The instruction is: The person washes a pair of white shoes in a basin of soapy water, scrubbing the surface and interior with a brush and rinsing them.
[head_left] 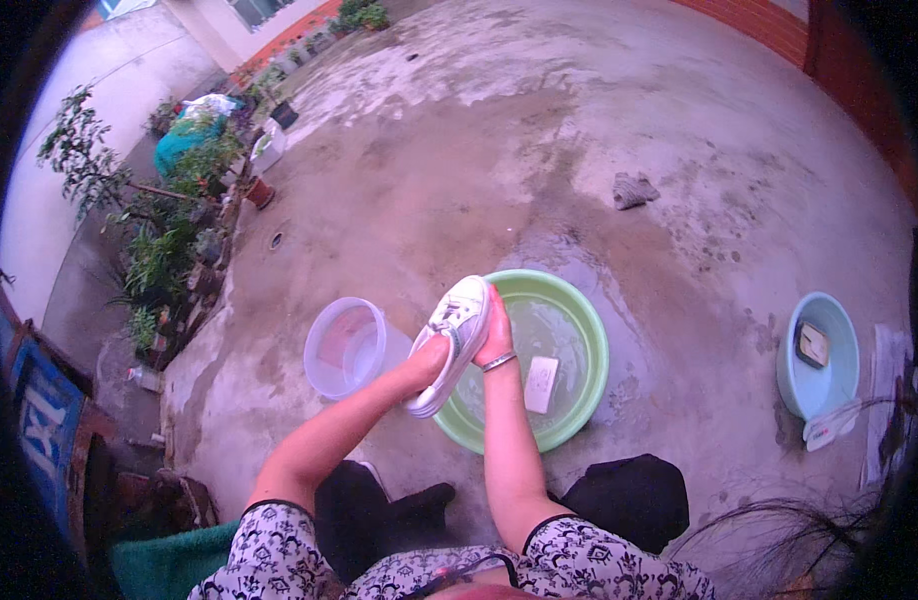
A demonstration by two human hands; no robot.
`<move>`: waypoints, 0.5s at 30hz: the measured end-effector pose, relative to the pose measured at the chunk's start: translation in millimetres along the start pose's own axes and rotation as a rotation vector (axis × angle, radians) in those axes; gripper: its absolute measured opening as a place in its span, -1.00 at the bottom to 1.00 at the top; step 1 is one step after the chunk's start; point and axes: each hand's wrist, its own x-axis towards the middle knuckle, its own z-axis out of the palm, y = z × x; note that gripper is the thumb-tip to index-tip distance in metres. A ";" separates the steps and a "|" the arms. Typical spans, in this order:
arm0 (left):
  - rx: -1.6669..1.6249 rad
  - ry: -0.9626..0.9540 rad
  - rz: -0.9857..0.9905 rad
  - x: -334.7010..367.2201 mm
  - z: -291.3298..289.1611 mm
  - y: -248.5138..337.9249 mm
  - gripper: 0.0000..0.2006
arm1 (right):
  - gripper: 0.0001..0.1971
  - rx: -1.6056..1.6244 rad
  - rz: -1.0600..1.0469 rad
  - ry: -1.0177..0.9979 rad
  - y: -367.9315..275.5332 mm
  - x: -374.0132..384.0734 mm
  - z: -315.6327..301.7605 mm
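A white sneaker [453, 340] is held over a green wash basin [579, 400] on the concrete floor [539, 150].

The left hand [431, 352] is tucked inside the shoe while the right hand [496, 335] clasps its outer side, so both are closed on it; the step looks like scrubbing or rinsing. The basin is round, smooth plastic, holding cloudy water and a pale rectangular bar [541, 384]. A clear round tub [347, 345] sits just left of it; the floor is rough and damp-stained.
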 end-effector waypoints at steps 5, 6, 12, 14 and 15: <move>0.328 0.104 0.164 21.2 2.5 -19.4 -0.59 | -0.61 0.013 0.040 0.014 -0.9 -0.6 6.8; 0.133 0.217 0.134 28.1 4.0 -26.9 -0.59 | -0.60 0.040 0.044 -0.013 3.6 3.1 0.0; -0.042 0.274 0.042 7.0 -0.5 -25.3 -0.59 | -0.58 -0.061 0.165 0.056 19.3 4.1 5.6; -0.041 0.282 0.043 -0.7 -2.9 -27.2 -0.58 | -0.57 -0.081 0.166 0.089 28.5 6.0 6.6; -0.039 0.294 0.047 -2.8 -4.7 -28.3 -0.58 | -0.57 -0.083 0.160 0.087 33.2 3.9 8.6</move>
